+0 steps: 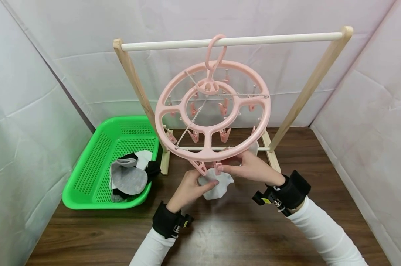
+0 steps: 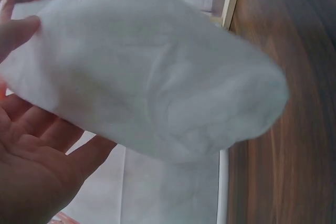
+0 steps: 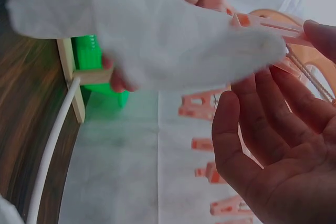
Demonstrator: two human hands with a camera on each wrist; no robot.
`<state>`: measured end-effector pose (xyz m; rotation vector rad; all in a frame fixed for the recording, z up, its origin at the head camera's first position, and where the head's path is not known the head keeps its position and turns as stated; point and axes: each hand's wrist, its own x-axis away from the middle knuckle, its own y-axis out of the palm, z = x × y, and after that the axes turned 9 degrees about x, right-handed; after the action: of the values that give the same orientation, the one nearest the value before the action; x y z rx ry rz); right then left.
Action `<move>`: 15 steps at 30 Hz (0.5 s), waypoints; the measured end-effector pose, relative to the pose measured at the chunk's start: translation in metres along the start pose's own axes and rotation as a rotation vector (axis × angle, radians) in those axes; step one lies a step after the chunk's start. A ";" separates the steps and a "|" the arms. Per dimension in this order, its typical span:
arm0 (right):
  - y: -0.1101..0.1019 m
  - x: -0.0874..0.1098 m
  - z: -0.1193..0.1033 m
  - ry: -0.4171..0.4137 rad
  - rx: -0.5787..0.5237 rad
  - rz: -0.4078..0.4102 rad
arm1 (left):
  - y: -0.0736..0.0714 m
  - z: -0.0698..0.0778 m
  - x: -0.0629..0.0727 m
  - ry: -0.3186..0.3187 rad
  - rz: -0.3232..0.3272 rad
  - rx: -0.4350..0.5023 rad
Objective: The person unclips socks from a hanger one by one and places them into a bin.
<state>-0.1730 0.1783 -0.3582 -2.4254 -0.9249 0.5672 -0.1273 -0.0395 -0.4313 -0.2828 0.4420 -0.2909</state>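
Note:
A white sock (image 1: 218, 186) hangs below the near rim of a round pink clip hanger (image 1: 207, 153). My left hand (image 1: 188, 188) holds the sock near its upper end, thumb (image 2: 18, 32) on its surface. At the same rim my right hand (image 1: 253, 168) pinches a pink clothespin (image 3: 270, 24) between thumb and fingers. The sock (image 3: 157, 35) reaches up to this clothespin in the right wrist view; whether the clip bites it, I cannot tell. In the left wrist view the sock (image 2: 152, 72) covers much of the scene.
The hanger hooks over a white rod (image 1: 273, 40) on a wooden stand (image 1: 310, 88). Several other pink clothespins (image 1: 224, 135) dangle from it. Behind my right hand a piece of white cloth (image 1: 254, 147) shows. A green basket (image 1: 87, 184) at left contains grey, black and white socks (image 1: 128, 179).

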 end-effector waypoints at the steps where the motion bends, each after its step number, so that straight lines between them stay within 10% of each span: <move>1: 0.002 -0.001 -0.001 -0.003 -0.009 0.000 | 0.001 -0.001 0.001 0.007 0.007 -0.002; 15: 0.014 -0.015 -0.010 0.007 -0.019 -0.001 | 0.008 -0.002 0.004 0.072 0.075 0.030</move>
<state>-0.1710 0.1562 -0.3553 -2.4416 -0.9329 0.5512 -0.1231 -0.0340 -0.4369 -0.2262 0.5182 -0.2346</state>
